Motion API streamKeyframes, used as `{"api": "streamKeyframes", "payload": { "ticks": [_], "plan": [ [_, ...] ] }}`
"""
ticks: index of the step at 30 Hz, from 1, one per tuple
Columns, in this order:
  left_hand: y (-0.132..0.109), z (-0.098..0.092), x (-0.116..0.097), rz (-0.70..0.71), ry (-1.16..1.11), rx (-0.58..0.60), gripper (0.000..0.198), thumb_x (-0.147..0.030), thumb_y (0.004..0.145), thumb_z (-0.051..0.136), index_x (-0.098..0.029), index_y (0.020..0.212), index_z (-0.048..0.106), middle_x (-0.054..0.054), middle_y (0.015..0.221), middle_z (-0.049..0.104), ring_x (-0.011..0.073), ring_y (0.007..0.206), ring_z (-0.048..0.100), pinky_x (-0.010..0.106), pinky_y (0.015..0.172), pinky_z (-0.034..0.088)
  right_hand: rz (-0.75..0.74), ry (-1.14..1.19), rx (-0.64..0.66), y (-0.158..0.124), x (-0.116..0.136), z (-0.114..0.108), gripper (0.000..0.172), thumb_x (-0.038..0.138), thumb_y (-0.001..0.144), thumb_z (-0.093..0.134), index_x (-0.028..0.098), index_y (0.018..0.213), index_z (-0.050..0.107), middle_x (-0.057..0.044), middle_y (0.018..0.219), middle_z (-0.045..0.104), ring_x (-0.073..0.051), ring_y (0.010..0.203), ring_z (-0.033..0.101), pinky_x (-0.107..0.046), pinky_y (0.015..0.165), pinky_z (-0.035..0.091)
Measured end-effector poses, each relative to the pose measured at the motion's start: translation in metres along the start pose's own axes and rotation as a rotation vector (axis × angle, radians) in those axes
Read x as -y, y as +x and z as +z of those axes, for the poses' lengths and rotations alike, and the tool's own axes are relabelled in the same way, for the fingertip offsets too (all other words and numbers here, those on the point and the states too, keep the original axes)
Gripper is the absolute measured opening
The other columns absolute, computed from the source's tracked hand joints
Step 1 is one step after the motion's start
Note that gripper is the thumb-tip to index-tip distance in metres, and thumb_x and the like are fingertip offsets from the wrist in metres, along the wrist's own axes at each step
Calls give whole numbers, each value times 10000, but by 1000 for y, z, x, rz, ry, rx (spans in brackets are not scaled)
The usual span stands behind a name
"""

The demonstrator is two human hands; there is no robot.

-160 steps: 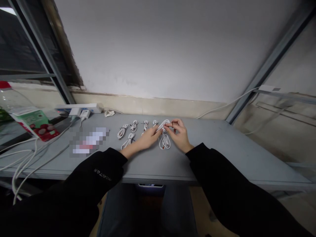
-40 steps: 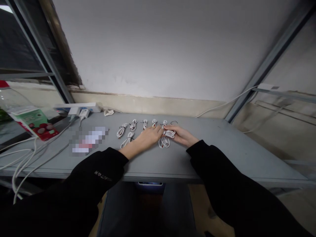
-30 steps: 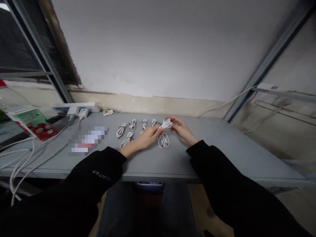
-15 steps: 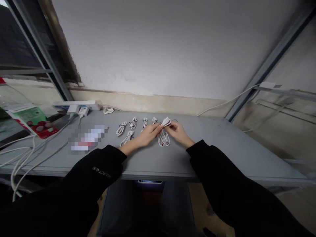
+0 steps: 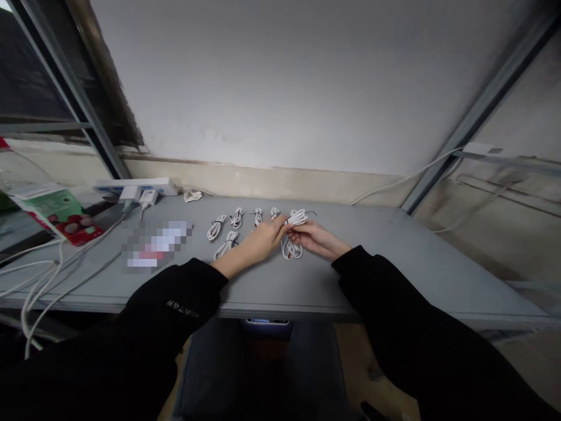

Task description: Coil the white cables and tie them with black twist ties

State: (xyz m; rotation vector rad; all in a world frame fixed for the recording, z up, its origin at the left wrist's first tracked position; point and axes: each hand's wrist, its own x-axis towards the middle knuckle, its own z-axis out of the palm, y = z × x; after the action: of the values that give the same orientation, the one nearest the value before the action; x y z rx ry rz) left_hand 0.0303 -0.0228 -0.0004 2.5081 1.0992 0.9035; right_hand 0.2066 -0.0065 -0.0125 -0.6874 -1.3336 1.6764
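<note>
My left hand [image 5: 262, 238] and my right hand [image 5: 312, 238] meet over the grey table [image 5: 394, 263], both pinched on a coiled white cable [image 5: 297, 218] held just above the surface. A thin black tie [image 5: 309, 213] sticks out from the coil's far end. Another loose white cable coil [image 5: 291, 248] lies on the table under my hands. Several tied white cable bundles [image 5: 237, 217] sit in a row to the left, with one more bundle [image 5: 227, 244] nearer me.
A white power strip [image 5: 135, 187] with plugged adapters lies at the back left, its white cords [image 5: 44, 280] trailing off the table's left edge. A green and red carton [image 5: 55, 210] and a blurred item [image 5: 155, 247] sit on the left. A white cable [image 5: 394, 187] runs along the right wall.
The coil lay on the table under my hands 1.3 s ago. I have since lifted it and my right hand has shifted under it, with the black tie now on the coil's end.
</note>
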Motion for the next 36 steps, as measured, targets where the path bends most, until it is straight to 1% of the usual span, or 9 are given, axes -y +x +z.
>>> {"api": "streamKeyframes", "payload": {
  "ticks": [5, 10, 13, 16, 18, 20, 28, 32, 36],
  "plan": [
    [1, -1, -2, -50, -74, -39, 142, -298, 970, 385, -205, 900, 467, -2, 704, 506, 155, 657, 473, 294, 658, 359, 106, 40, 20, 0, 1, -2, 37, 177, 819, 656, 158, 789, 665, -20, 750, 639, -101, 681, 574, -245, 676, 479],
    [7, -4, 2, -153, -309, -106, 237, -268, 946, 415, -197, 720, 416, -35, 615, 416, 115, 601, 390, 258, 609, 329, -11, -118, -25, -1, 0, -2, 168, 271, 791, 712, 175, 924, 679, -61, 913, 690, -149, 817, 632, -307, 778, 503],
    [11, -6, 3, -304, -527, -38, 295, -306, 950, 392, -189, 679, 404, -47, 570, 378, 89, 521, 330, 232, 531, 282, -233, -368, -169, -1, -4, -1, 203, 281, 763, 731, 202, 935, 658, -40, 856, 676, -162, 780, 624, -348, 777, 506],
    [13, -7, 1, -454, -721, 34, 282, -348, 942, 404, -185, 713, 432, -54, 557, 371, 73, 465, 280, 222, 472, 206, -605, -751, -302, -4, -6, 2, 196, 262, 768, 721, 236, 949, 651, -19, 823, 641, -173, 764, 592, -381, 781, 503],
    [12, -8, -1, -502, -788, 37, 264, -344, 929, 425, -177, 729, 466, -51, 553, 374, 74, 460, 275, 223, 463, 178, -787, -967, -277, -6, -6, 4, 156, 259, 801, 690, 261, 955, 661, -28, 878, 641, -189, 816, 591, -397, 803, 502],
    [12, -8, -2, -515, -820, 46, 259, -329, 915, 448, -167, 717, 491, -43, 548, 381, 76, 469, 286, 224, 463, 170, -869, -1108, -209, -8, -4, 5, 119, 256, 844, 641, 280, 955, 676, -39, 947, 644, -202, 882, 599, -407, 824, 501],
    [11, -6, 0, -507, -839, 94, 292, -360, 900, 489, -164, 683, 496, -32, 552, 400, 75, 480, 309, 225, 462, 164, -974, -1231, -119, -8, -2, 3, 130, 226, 885, 586, 255, 872, 712, -57, 925, 643, -201, 859, 600, -388, 769, 505],
    [11, -7, 0, -512, -762, 121, 268, -366, 910, 471, -164, 742, 525, -38, 539, 411, 80, 467, 311, 233, 473, 202, -970, -1165, -237, -7, -4, 5, 78, 250, 848, 649, 275, 825, 719, -39, 887, 637, -207, 849, 580, -421, 803, 482],
    [11, -7, -1, -414, -658, 119, 253, -313, 931, 432, -157, 754, 521, -50, 527, 399, 86, 478, 324, 236, 504, 236, -970, -1142, -363, -8, -4, 7, 32, 261, 806, 697, 271, 780, 712, -39, 928, 627, -221, 898, 567, -463, 859, 459]
  ]
}}
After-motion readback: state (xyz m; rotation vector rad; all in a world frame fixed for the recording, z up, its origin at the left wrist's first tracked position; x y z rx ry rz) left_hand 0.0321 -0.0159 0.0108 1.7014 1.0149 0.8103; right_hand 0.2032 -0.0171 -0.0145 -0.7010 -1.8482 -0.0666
